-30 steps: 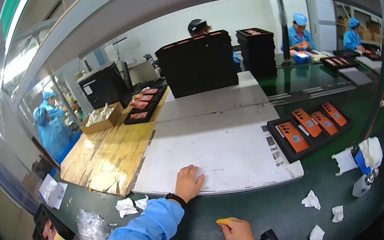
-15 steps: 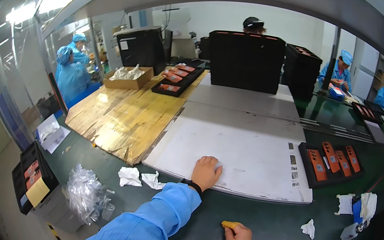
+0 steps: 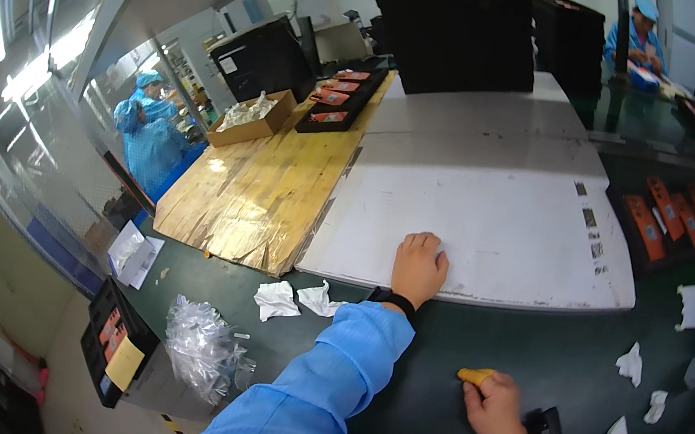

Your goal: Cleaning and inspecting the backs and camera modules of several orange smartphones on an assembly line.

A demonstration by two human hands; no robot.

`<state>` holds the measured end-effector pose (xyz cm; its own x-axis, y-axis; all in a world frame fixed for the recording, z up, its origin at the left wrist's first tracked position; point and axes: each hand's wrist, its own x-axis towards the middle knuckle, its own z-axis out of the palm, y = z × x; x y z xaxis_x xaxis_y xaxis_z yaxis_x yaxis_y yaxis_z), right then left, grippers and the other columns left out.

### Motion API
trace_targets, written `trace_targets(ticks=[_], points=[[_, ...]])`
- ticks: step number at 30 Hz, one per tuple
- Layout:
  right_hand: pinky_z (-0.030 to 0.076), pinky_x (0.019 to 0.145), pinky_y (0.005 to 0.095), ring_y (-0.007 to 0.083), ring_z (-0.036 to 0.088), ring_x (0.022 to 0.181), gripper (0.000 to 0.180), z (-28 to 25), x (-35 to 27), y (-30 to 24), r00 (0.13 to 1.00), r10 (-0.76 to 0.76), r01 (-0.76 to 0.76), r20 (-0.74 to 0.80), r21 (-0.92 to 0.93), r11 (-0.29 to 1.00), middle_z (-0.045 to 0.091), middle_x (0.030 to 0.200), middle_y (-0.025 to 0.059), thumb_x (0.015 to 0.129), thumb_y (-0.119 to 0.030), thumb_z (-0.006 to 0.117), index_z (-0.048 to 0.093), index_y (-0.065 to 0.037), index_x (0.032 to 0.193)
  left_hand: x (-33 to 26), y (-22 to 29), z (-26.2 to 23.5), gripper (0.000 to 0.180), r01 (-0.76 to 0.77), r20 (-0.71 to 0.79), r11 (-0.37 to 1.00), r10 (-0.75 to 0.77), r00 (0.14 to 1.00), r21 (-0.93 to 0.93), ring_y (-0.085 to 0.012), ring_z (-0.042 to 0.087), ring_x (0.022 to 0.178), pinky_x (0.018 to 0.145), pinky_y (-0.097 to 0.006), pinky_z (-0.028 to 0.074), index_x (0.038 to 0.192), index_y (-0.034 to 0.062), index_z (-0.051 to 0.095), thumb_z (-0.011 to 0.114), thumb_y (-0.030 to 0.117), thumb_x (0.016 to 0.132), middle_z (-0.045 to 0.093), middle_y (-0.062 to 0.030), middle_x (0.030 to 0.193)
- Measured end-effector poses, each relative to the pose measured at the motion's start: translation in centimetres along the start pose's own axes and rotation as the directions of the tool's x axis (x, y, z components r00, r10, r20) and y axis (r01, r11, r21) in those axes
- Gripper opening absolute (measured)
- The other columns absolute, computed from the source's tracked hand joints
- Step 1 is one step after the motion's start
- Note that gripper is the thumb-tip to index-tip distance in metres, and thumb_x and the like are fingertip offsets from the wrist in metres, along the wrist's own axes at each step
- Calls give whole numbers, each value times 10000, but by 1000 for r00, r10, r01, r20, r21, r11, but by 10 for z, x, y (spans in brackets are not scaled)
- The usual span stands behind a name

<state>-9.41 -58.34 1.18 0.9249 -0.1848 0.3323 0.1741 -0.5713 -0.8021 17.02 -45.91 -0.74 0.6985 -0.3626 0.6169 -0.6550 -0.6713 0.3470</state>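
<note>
My left hand (image 3: pixel 420 269) lies flat, palm down, on the front edge of a large white board (image 3: pixel 492 212), holding nothing. To the right and closer to me, my right hand (image 3: pixel 500 410) rests on the dark green table (image 3: pixel 434 356) with its fingers curled in. A yellow covering, like a finger cot (image 3: pixel 476 376), shows at its index finger, with the thumb close beside it. Whether anything is inside the curled fingers is hidden. Crumpled white tissues (image 3: pixel 276 300) lie left of my left wrist.
A black tray (image 3: pixel 643 252) of orange phone-shaped pieces sits right of the board. Left are a yellow taped board (image 3: pixel 261 195), an open carton (image 3: pixel 276 121), another black tray (image 3: pixel 353 119) and clear plastic wrappers (image 3: pixel 198 347). Stacked black trays (image 3: pixel 459 41) block the far end. Co-workers (image 3: pixel 151 147) are beyond.
My view has tilted and turned, so the table and boards sit higher and further right in the picture. Both hands keep about the same places on board and table.
</note>
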Motion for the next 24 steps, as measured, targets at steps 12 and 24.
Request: trace_targets(ticks=[12,24], points=[[510,749,415,296,656,761,158,2,-2,5,993,-116,116,7,-61,991,683,808,99,839,-92,676,739,-74,983,0,-7,-4,216,-1,21,1000,1,1000,-2,-377,578,1069,943,-453,469,1008,3,663,637,132,837,674,-179,1080],[507,725,407,294,643,725,122,2,-2,2,992,-123,123,-3,-69,990,658,762,95,838,-94,680,736,-58,941,-1,-8,-5,220,4,34,1000,-5,999,26,-355,575,1074,930,-450,466,1017,17,668,635,142,839,669,-148,1104]])
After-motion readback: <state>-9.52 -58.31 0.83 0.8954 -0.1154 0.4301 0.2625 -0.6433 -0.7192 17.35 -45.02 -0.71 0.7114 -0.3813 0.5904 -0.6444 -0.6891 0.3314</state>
